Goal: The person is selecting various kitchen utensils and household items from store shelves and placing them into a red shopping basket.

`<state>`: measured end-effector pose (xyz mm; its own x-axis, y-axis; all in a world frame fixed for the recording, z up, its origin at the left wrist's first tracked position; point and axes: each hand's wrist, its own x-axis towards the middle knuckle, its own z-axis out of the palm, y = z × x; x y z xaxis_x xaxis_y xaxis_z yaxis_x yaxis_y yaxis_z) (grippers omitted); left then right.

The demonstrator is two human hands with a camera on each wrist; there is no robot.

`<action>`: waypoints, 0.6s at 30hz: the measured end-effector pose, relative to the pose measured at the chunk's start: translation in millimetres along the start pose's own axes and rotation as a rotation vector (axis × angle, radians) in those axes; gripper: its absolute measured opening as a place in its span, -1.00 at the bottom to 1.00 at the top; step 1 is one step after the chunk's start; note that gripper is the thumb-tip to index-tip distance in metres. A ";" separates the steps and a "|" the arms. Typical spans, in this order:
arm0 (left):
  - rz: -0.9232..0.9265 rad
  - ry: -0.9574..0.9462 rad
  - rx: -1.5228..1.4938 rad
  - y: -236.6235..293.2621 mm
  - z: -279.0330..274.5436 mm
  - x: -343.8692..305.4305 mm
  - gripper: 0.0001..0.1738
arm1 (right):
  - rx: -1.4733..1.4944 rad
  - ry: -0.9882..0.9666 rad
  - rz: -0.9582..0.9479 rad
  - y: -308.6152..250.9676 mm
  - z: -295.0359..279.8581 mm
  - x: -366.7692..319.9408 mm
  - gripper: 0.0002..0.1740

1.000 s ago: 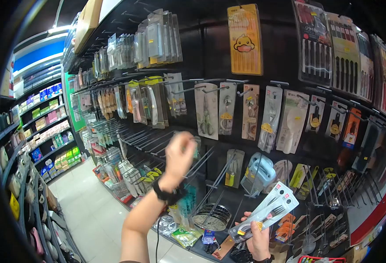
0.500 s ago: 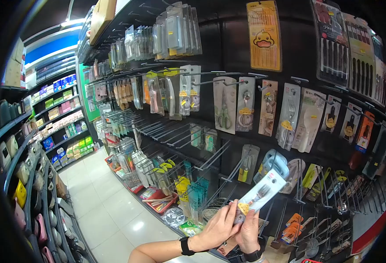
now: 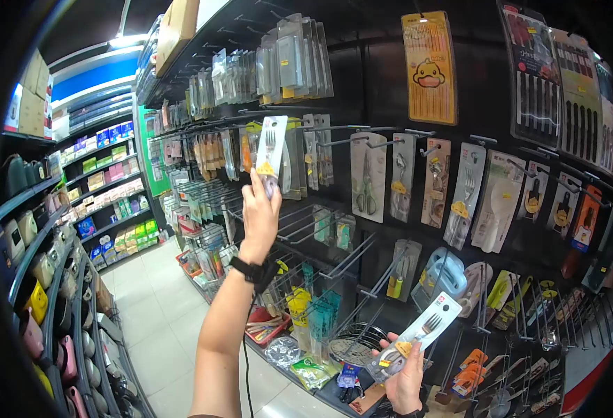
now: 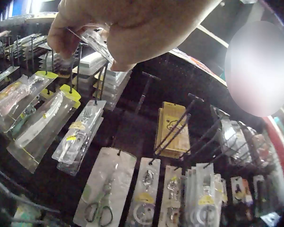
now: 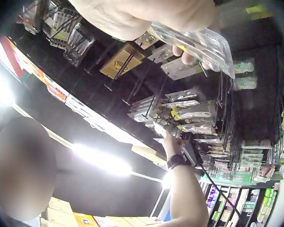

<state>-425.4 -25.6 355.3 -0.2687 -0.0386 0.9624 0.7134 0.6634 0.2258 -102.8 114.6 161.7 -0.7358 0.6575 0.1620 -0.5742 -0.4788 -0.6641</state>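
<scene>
In the head view my left hand [image 3: 261,216] is raised at the middle left, pinching a carded fork pack [image 3: 270,139] by its lower end. Its clear plastic edge [image 4: 97,43] shows under the fingers in the left wrist view. To the right of it, fork packs [image 4: 80,132] hang from a wall hook. My right hand [image 3: 407,383] is low at the right, gripping another fork pack [image 3: 433,324] with the thumb across its front. The right wrist view shows this clear pack [image 5: 206,49] close up, with my left hand farther off among the hooks.
Carded scissors [image 3: 368,181] and several utensil packs hang along the middle row. A yellow duck-printed chopstick pack [image 3: 428,70] hangs above. Bare metal hooks [image 3: 306,226] jut out below my left hand. A blue plastic item [image 3: 440,277] hangs near my right hand. Shelves line the aisle's left.
My hands came together at the packs held on the right, then parted. My left hand has moved up and left with one fork pack; my right hand keeps hold of another.
</scene>
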 end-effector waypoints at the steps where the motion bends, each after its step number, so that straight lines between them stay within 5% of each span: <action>1: -0.001 -0.002 -0.001 -3.1 4.3 7.6 -0.31 | -0.002 0.001 0.000 -0.6 -1.4 -0.4 -0.53; 18: -0.098 -0.195 0.061 3.8 84.7 24.1 -0.24 | -0.050 0.063 -0.029 -9.0 -12.5 -5.8 -0.51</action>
<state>-484.1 39.3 366.6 -0.4588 0.0363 0.8878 0.6391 0.7076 0.3013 -88.8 122.4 157.6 -0.6942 0.7067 0.1367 -0.5753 -0.4306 -0.6954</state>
